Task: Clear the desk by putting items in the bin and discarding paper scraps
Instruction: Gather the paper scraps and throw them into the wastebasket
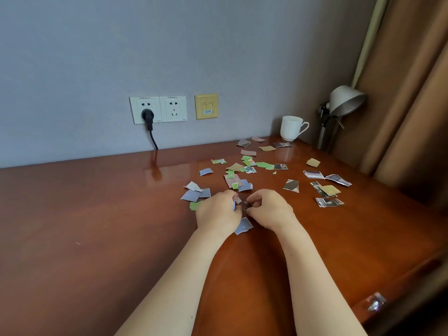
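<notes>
Several torn paper scraps (244, 166) in blue, green, tan and photo print lie scattered over the right half of the glossy wooden desk (97, 214). My left hand (217, 212) and my right hand (269, 209) meet at the near edge of the scatter, fingers curled, each pinching small scraps between them. A blue scrap (243, 226) lies on the desk just under my wrists. More blue scraps (195, 194) sit left of my left hand. No bin is in view.
A white cup (292, 128) stands at the back right corner beside a silver desk lamp (344, 100). Wall sockets with a black plug (148, 115) are behind the desk. A brown curtain (412, 93) hangs at right, past the desk's right edge.
</notes>
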The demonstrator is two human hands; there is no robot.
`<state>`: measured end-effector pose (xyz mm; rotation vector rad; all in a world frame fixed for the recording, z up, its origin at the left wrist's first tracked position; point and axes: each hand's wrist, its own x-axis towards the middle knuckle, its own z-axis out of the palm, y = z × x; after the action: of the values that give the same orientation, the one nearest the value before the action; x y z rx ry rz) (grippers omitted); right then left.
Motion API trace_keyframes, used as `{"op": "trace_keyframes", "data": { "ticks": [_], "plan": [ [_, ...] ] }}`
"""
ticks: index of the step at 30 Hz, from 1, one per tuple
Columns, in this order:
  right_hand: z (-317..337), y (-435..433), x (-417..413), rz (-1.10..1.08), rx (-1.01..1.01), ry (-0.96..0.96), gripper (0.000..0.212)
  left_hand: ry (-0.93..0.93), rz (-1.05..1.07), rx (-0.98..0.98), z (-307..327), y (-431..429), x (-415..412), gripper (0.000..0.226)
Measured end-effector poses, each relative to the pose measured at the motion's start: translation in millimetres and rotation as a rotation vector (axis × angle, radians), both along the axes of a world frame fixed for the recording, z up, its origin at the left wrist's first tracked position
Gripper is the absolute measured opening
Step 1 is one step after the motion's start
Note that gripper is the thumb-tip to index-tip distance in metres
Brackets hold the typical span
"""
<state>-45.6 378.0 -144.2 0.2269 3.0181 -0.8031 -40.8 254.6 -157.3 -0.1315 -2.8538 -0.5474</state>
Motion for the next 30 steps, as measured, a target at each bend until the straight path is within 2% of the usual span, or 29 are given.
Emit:
{"op": "trace_keyframes", "data": {
  "ticks": [5,8,10,16,20,22,26,30],
  "plan": [
    [-1,0,0,-0.006,0.022,-0.019,0.028,-0.058,0.015,-0.056,4,4,-11,0.035],
    [2,5,5,-0.066,0.084,0.006,0.041,-0.109,0.022,-0.038,7,3,-17,0.020],
    [4,6,6,-0.070,0.084,0.003,0.044,-0.127,0.036,-0.055,6,4,-19,0.018],
    [7,3,5,-0.055,0.027,-0.015,0.026,-0.109,0.079,-0.081,1,5,-18,0.019],
    [6,8,6,-0.034,0.011,-0.033,0.044,-0.157,0.033,-0.093,4,1,-20,0.018],
    [7,9,7,-0.039,0.033,-0.040,0.049,-0.242,-0.035,-0.037,4,-3,-25,0.019],
    [9,10,10,-0.065,0.089,-0.038,0.054,-0.402,-0.133,0.212,12,-8,-29,0.022],
    [11,13,8,-0.027,0.060,-0.040,0.034,-0.460,-0.145,0.351,20,0,-26,0.012]
  ]
}}
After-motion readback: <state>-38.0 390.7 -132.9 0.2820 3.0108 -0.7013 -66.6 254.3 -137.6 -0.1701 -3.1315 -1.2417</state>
